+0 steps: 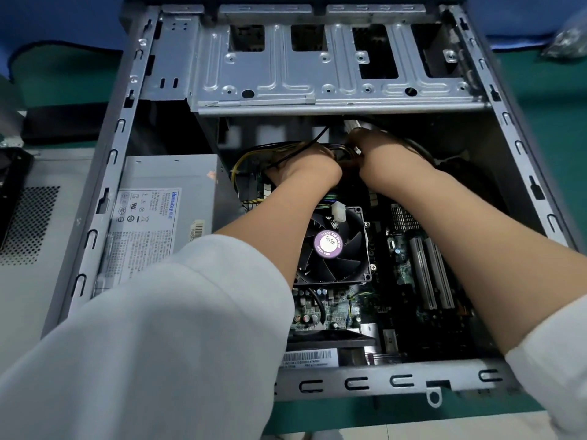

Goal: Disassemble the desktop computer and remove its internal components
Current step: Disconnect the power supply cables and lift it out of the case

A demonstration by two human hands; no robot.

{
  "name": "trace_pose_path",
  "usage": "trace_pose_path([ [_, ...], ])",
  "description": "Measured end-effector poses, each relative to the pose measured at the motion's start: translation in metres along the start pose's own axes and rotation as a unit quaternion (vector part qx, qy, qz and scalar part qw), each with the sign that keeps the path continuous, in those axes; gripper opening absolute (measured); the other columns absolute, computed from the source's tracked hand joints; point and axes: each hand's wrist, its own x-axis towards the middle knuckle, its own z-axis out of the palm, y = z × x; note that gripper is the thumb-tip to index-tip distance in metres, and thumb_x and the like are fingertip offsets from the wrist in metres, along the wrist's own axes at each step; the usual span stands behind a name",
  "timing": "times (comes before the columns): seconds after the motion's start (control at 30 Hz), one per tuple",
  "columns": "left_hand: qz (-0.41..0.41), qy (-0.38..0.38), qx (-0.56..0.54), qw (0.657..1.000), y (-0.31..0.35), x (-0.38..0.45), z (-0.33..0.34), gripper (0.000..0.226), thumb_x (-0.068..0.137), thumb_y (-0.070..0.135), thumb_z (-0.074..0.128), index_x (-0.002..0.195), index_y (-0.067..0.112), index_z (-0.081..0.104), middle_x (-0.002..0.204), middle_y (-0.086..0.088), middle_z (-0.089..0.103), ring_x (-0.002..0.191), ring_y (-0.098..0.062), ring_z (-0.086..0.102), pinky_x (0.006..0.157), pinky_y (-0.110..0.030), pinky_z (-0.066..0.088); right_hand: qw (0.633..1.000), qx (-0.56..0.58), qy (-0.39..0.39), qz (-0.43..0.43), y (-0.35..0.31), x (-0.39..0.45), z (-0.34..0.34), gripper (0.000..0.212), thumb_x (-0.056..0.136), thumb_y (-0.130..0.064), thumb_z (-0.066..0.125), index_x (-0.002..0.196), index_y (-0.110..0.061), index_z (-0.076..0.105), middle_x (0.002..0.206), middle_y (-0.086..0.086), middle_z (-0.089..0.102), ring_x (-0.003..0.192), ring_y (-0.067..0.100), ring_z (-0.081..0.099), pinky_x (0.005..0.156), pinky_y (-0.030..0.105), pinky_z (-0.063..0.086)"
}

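Note:
The open grey computer case (104,198) lies on its side, its inside facing me. Both my hands reach deep into it, under the metal drive cage (317,71). My left hand (305,166) and my right hand (378,154) are curled round a bundle of power cables (344,151) held between them; the fingertips are hidden. Yellow and black wires (254,152) loop to the left of my left hand. Below my wrists sits the black CPU fan (333,246) with a purple label, on the green motherboard (406,271). The grey power supply (158,214) lies at the case's left.
A loose white connector (337,212) lies on the fan's top edge. White expansion slots (428,274) stand right of the fan. A perforated grey side panel (28,223) lies left of the case on the green mat (540,122). A plastic bag (568,39) sits at far right.

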Motion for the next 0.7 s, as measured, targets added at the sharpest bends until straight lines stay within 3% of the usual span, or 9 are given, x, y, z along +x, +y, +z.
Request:
trace_pose_path([
  [0.17,-0.01,0.003,-0.003,1.0,-0.0002,0.0011,0.0014,0.036,0.094,0.021,0.043,0.127,0.014,0.055,0.133,-0.01,0.053,0.122,-0.03,0.05,0.103,-0.039,0.04,0.999,0.04,-0.01,0.024,0.0015,0.0008,0.0004,0.012,0.09,-0.013,0.04,0.1,-0.018,0.045,0.094,0.008,0.048,0.086,0.028,0.049,0.073,0.032,0.034],
  [0.27,-0.02,0.005,0.006,1.0,0.0002,0.0002,0.0012,0.039,0.093,0.028,0.043,0.129,0.015,0.053,0.135,-0.011,0.051,0.124,-0.029,0.048,0.105,-0.04,0.039,1.0,0.003,0.006,0.008,0.0018,-0.001,0.0004,0.018,0.085,-0.01,0.046,0.091,-0.023,0.037,0.08,0.002,0.044,0.08,0.028,0.048,0.069,0.033,0.035],
  [0.4,0.008,0.002,0.016,1.0,0.0002,0.0017,0.0,0.035,0.095,0.018,0.042,0.126,0.011,0.055,0.131,-0.011,0.053,0.119,-0.031,0.051,0.096,-0.037,0.042,0.998,0.003,0.033,0.047,-0.0004,-0.002,0.0052,0.016,0.083,-0.011,0.051,0.09,-0.021,0.041,0.069,-0.002,0.038,0.075,0.027,0.048,0.066,0.032,0.035],
  [0.47,0.006,0.003,0.033,0.999,0.0016,0.0021,0.0002,0.034,0.095,0.018,0.04,0.125,0.011,0.055,0.13,-0.012,0.053,0.119,-0.03,0.051,0.093,-0.035,0.042,0.998,0.012,0.032,0.049,-0.0024,-0.0036,0.0033,0.017,0.083,-0.01,0.051,0.092,-0.022,0.042,0.073,0.0,0.043,0.077,0.028,0.049,0.068,0.033,0.035],
  [0.6,-0.004,0.019,-0.003,1.0,0.0006,0.0044,0.0006,0.043,0.096,0.036,0.041,0.135,0.021,0.05,0.141,-0.007,0.047,0.129,-0.027,0.043,0.108,-0.039,0.035,0.999,0.011,0.035,-0.009,-0.0041,-0.0078,-0.0015,0.024,0.082,-0.004,0.052,0.099,-0.019,0.045,0.09,0.01,0.052,0.094,0.033,0.054,0.072,0.032,0.037],
  [0.67,-0.005,0.023,-0.012,1.0,0.0006,0.0051,0.0016,0.046,0.095,0.042,0.039,0.136,0.024,0.048,0.143,-0.005,0.045,0.131,-0.027,0.042,0.11,-0.041,0.032,0.999,0.02,0.03,-0.006,-0.0038,-0.0088,-0.0027,0.022,0.084,-0.006,0.052,0.097,-0.02,0.042,0.09,0.01,0.052,0.096,0.031,0.054,0.073,0.032,0.037],
  [0.7,-0.004,0.025,-0.012,1.0,0.0003,0.0064,0.0023,0.045,0.095,0.039,0.039,0.137,0.023,0.047,0.143,-0.005,0.044,0.131,-0.027,0.042,0.109,-0.041,0.033,0.999,0.03,0.033,0.005,-0.0035,-0.0074,-0.0028,0.019,0.087,-0.009,0.052,0.101,-0.018,0.046,0.099,0.014,0.055,0.099,0.031,0.055,0.077,0.034,0.04],
])
